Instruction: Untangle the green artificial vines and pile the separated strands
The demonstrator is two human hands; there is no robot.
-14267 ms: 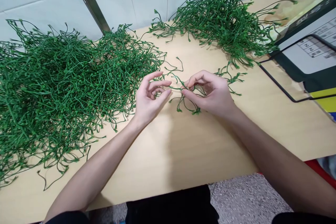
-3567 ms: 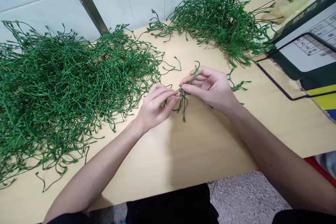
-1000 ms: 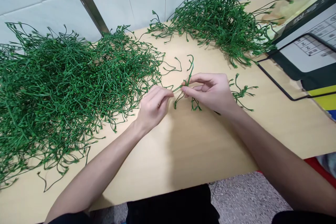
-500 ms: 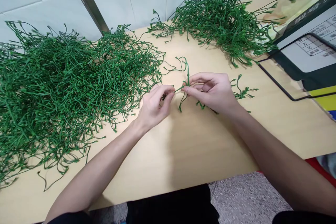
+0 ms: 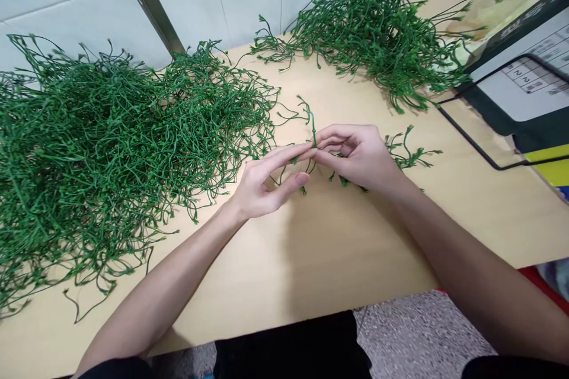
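Note:
Over the middle of a light wooden table [image 5: 311,260], my right hand [image 5: 360,157] pinches a small green plastic sprig [image 5: 406,154]. Its thin branches stick out right of the hand and one stem [image 5: 312,124] rises above the fingertips. My left hand [image 5: 267,186] meets it fingertip to fingertip, its fingers stretched out and a little apart, touching the sprig's stems. A big tangled heap of the same green sprigs [image 5: 102,148] lies left of my left hand. A smaller heap [image 5: 377,35] lies at the back right.
A tiled wall with a slanted metal bar [image 5: 149,0] backs the table. At the right edge stand a dark box with a printed label [image 5: 528,83], a black wire frame [image 5: 471,142] and something yellow [image 5: 551,166]. Speckled floor shows below the table's front edge.
My left fingers have gone from curled and pinching to stretched out, reaching up to the right fingertips. The upright stem has shifted slightly left. The heaps have not moved.

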